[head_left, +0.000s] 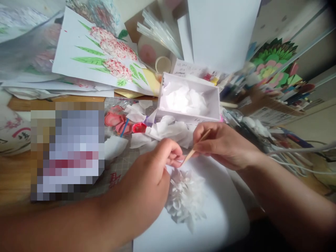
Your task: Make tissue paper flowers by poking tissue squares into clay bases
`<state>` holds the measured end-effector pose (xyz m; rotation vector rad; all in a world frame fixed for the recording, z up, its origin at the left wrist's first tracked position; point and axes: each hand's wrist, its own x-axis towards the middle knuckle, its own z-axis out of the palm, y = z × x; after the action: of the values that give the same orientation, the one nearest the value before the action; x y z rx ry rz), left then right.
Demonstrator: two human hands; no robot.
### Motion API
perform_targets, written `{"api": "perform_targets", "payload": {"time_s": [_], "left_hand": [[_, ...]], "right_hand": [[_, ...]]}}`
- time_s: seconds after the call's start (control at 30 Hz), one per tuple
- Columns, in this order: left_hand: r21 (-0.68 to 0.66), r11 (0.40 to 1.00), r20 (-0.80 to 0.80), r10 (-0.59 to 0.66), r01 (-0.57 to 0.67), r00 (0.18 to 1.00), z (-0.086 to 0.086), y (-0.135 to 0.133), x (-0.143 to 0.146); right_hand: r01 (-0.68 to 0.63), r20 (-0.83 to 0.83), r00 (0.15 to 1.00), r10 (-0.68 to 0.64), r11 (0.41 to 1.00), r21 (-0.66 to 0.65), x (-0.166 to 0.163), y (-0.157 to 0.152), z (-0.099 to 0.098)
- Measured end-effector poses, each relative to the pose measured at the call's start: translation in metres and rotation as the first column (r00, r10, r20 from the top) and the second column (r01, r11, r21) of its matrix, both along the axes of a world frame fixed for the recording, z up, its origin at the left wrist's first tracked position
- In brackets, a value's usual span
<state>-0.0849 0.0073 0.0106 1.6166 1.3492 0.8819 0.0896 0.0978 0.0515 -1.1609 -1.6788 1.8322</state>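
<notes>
My left hand [152, 175] is closed in a pinch, its fingertips pressed together on a tiny white paper piece that I can barely make out. My right hand [223, 145] grips a thin wooden stick [195, 147] whose tip meets the left fingertips. Just below both hands a white paper flower [186, 197] of many small petals lies on a white sheet [220, 217]. Behind the hands stands an open white box [189, 99] with crumpled white paper in it, and loose white paper scraps [168, 129] lie in front of it.
Painted flower sheets [99, 56] are stacked at the back left, with clear straws [160, 31] and a tape roll [162, 64] behind the box. Red paper petals [118, 120] lie left of the scraps. Paper succulents [275, 63], pens and cables crowd the right side.
</notes>
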Motion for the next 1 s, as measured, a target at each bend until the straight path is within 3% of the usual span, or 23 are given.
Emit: {"api": "perform_targets", "payload": {"time_s": [0.17, 0.33, 0.53, 0.73, 0.8, 0.87, 0.93, 1.0], "left_hand": [[-0.07, 0.997, 0.198, 0.049, -0.036, 0.979, 0.002, 0.006, -0.002], [-0.143, 0.984, 0.376, 0.149, -0.101, 0.915, 0.005, 0.009, -0.001], [-0.215, 0.974, 0.44, 0.158, -0.067, 0.884, 0.005, 0.007, 0.0], [-0.102, 0.97, 0.402, 0.243, -0.22, 0.883, 0.002, 0.009, 0.002], [-0.118, 0.969, 0.395, 0.246, -0.216, 0.885, 0.003, 0.009, 0.002], [-0.134, 0.97, 0.395, 0.239, -0.201, 0.887, 0.004, 0.009, 0.001], [-0.118, 0.976, 0.378, 0.213, -0.181, 0.901, 0.007, 0.009, 0.001], [-0.068, 0.989, 0.323, 0.149, -0.134, 0.935, 0.008, 0.009, -0.001]], "right_hand": [[-0.16, -0.001, 0.987, 0.16, 0.986, 0.05, -0.013, -0.015, 0.006], [-0.256, 0.149, 0.961, 0.234, 0.955, 0.15, -0.024, -0.023, 0.007], [-0.362, 0.344, 0.898, 0.273, 0.903, 0.23, -0.031, -0.029, 0.003], [-0.423, 0.504, 0.844, 0.184, 0.807, 0.413, -0.034, -0.033, -0.001], [-0.418, 0.502, 0.847, 0.173, 0.8, 0.429, -0.036, -0.033, -0.004], [-0.405, 0.463, 0.862, 0.208, 0.831, 0.38, -0.037, -0.031, -0.006], [-0.334, 0.326, 0.918, 0.228, 0.885, 0.323, -0.033, -0.031, -0.006], [-0.177, 0.123, 0.982, 0.141, 0.91, 0.374, -0.022, -0.037, -0.003]]}}
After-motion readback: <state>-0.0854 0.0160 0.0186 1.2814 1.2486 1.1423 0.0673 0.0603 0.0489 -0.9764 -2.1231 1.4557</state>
